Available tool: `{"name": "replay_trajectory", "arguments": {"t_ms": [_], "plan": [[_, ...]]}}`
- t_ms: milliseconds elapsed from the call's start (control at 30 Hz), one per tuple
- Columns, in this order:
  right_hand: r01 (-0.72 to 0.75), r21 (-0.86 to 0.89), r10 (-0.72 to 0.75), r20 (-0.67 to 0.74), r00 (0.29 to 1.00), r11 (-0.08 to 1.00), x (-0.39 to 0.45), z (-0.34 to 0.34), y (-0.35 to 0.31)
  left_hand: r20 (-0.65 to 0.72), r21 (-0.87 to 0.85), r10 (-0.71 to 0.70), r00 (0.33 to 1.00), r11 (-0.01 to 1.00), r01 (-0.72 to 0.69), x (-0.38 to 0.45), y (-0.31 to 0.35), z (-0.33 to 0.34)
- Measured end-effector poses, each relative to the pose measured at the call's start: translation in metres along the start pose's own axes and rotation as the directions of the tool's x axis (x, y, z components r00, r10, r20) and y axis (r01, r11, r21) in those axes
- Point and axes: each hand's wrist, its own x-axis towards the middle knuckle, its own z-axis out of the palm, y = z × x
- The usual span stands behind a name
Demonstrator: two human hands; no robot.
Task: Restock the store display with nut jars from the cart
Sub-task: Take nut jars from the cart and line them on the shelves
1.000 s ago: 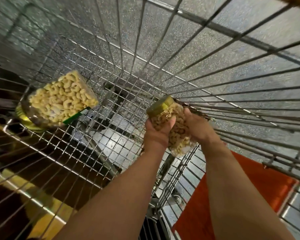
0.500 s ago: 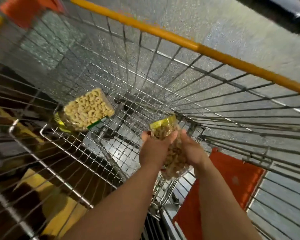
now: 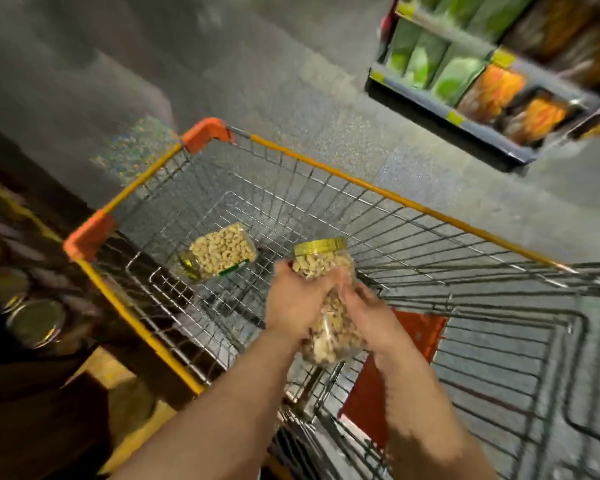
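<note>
Since half a second ago the view has swung up and back — the whole cart (image 3: 378, 192) rim now shows, plus the floor (image 3: 326, 109) and a far shelf (image 3: 478, 84) of bagged goods, and the held jar (image 3: 326, 306) has come up higher, clear of the basket bottom. The left hand (image 3: 297, 306) and right hand (image 3: 369, 322) both wrap the jar body from opposite sides, fingers (image 3: 343, 282) clamped on the clear plastic below the gold lid (image 3: 321, 245); two-handed probably because the jar is bulky and slick, and the lid-up tilt keeps the nuts settled. A second jar (image 3: 220, 251) lies on its side on the wire floor of the cart, well apart from the hands — next to go, by my guess. Dark display (image 3: 32, 306) at left with round lids visible, just beside the cart's side; likely the drop-off, though blurred. Step in hand: lifting out and carrying left. Risk: jar catching the cart rim on the way over.
</note>
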Motion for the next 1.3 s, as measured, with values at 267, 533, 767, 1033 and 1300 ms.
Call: {"name": "replay_trajectory", "arguments": {"t_ms": [267, 533, 767, 1033, 1300], "plan": [[0.189, 0.06, -0.186, -0.056, 0.981, 0.98, -0.142, 0.041, -0.046, -0.005, -0.144, 0.116, 0.993, 0.983, -0.116, -0.098, 0.009, -0.094], [0.252, 0.099, -0.256, 0.028, 0.966, 0.963, -0.268, 0.108, -0.057, 0.045, -0.445, 0.211, 0.976, 0.879, -0.17, -0.219, -0.03, -0.229], [0.387, 0.156, -0.415, 0.242, 0.877, 0.909, -0.376, 0.21, -0.077, -0.202, -0.433, 0.384, 0.901, 0.79, -0.433, -0.344, -0.084, -0.352], [0.5, 0.188, -0.529, 0.424, 0.735, 0.846, -0.48, 0.307, -0.074, -0.338, -0.492, 0.364, 0.868, 0.718, -0.493, -0.452, -0.156, -0.434], [0.608, 0.149, -0.583, 0.527, 0.619, 0.78, -0.568, 0.379, -0.074, -0.364, -0.617, 0.399, 0.842, 0.574, -0.539, -0.526, -0.204, -0.489]]}}
